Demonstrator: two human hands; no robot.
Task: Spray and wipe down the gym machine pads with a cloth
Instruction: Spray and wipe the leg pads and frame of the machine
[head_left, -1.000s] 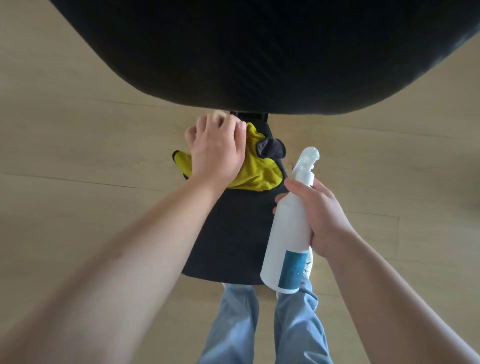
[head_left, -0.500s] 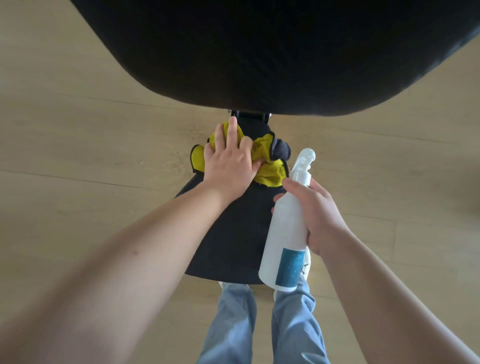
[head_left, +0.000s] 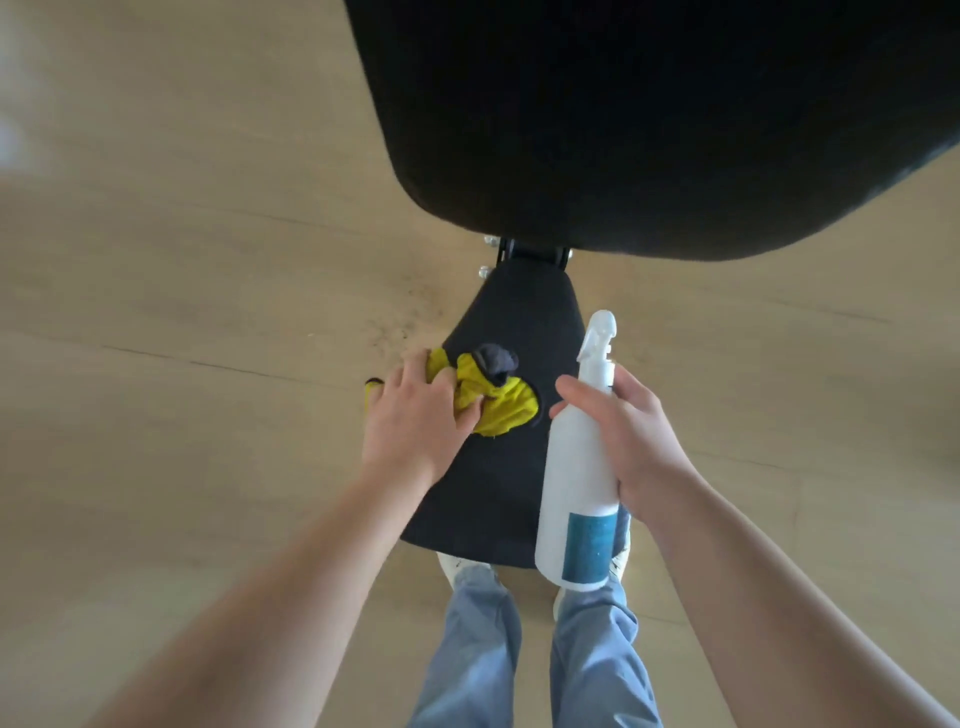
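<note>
A narrow black seat pad (head_left: 493, 483) tapers away from me below a large black back pad (head_left: 649, 119) that fills the top right. On the seat pad's left side lies a bunched yellow cloth (head_left: 498, 400) with a dark grey corner. My left hand (head_left: 415, 421) presses on the cloth, fingers curled into its folds. My right hand (head_left: 628, 441) grips a white spray bottle (head_left: 582, 467) with a teal label, upright, nozzle pointing away, over the pad's right edge.
Light wooden floor (head_left: 182, 260) surrounds the machine. A black bracket with silver bolts (head_left: 530, 254) joins the two pads. My legs in blue trousers (head_left: 535, 649) and white shoes stand just under the seat pad's near end.
My left hand has drawn the cloth from the pad's far narrow end toward me and to the left edge. The view shifted, so the back pad sits further right. The bottle stayed put.
</note>
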